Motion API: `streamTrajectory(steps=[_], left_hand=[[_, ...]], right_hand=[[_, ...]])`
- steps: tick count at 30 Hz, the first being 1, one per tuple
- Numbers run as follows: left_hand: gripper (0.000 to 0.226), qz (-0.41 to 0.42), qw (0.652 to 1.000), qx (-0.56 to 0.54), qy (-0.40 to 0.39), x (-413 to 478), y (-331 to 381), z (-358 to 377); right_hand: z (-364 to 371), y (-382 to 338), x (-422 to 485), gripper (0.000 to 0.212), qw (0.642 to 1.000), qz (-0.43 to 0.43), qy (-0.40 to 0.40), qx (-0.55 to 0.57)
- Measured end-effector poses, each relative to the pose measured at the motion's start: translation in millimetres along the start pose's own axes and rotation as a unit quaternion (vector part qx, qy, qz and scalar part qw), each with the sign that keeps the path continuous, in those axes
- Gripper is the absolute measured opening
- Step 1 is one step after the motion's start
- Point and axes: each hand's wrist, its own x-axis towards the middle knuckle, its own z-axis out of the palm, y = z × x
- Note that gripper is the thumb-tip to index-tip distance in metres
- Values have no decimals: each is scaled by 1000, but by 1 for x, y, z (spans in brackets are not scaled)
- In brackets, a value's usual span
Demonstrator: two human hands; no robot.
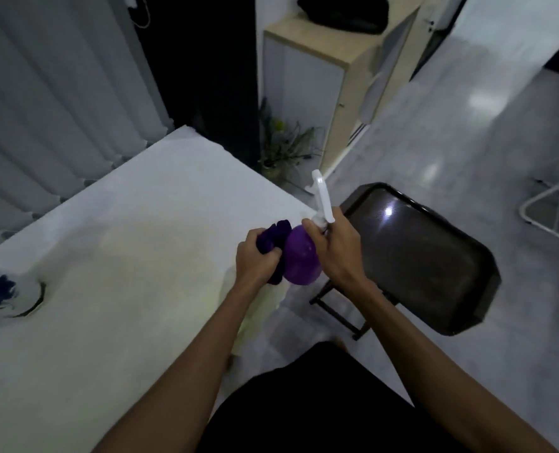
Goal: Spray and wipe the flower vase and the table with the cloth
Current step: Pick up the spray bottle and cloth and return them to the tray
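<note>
While your two bare arms reach out from the bottom of the view, your left hand (258, 256) is closed around a bunched dark purple cloth (276, 235), most of which is buried in your fist so its size cannot be made out. Your right hand (337, 250) is wrapped around the neck of a purple spray bottle (299, 259), just under its white spray head (322, 197), which tilts up and away from you; whether a finger rests on the trigger is hidden by the hand. Cloth and bottle touch each other, held above the right edge of the table (124, 256), which is covered in a white sheet with a faint yellowish patch in the middle. At the far left edge you can see only a slice of the flower vase (0, 295), white with a dark blue pattern, cut off by the frame and blurred, standing on the table well apart from your hands. Beside the table, a dark folding chair (418, 263) stands on the pale glossy floor. Beyond the table's far corner, a small potted plant (284, 145) sits dim and hard to read beside a light wood cabinet (307, 83), on top of which something black is cropped by the frame.
</note>
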Motion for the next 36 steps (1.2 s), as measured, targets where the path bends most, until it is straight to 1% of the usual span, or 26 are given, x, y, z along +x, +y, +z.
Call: streamTrajectory(steps=[2, 5, 8, 10, 13, 18, 23, 26, 30, 33, 36], left_hand=[[41, 13, 999, 15, -36, 8, 18, 41], [55, 39, 993, 59, -93, 22, 43, 107], [63, 88, 982, 119, -121, 39, 61, 166], [63, 114, 971, 157, -140, 51, 69, 203], [63, 115, 958, 200, -169, 64, 73, 249], [53, 123, 942, 257, -175, 81, 69, 307], [55, 111, 925, 303, -198, 88, 57, 337], [61, 109, 903, 351, -222, 93, 48, 343], [70, 111, 881, 382, -257, 96, 47, 341], [77, 103, 880, 382, -262, 92, 49, 334], [76, 107, 892, 365, -243, 80, 52, 318]], right_hand=[[-29, 24, 12, 32, 1000, 13, 25, -3], [-76, 64, 30, 30, 997, 51, 63, 5], [-118, 101, 44, 30, 993, 73, 93, -18], [-143, 125, 50, 29, 990, 91, 109, -25], [-171, 153, 54, 28, 985, 124, 114, -34], [-199, 191, 60, 25, 978, 168, 117, -36], [-206, 206, 65, 20, 978, 167, 118, -50], [-207, 210, 66, 22, 980, 160, 107, -55], [-205, 210, 62, 22, 980, 170, 97, -38], [-203, 204, 55, 36, 975, 198, 100, -32], [-196, 189, 42, 53, 970, 220, 108, -15]])
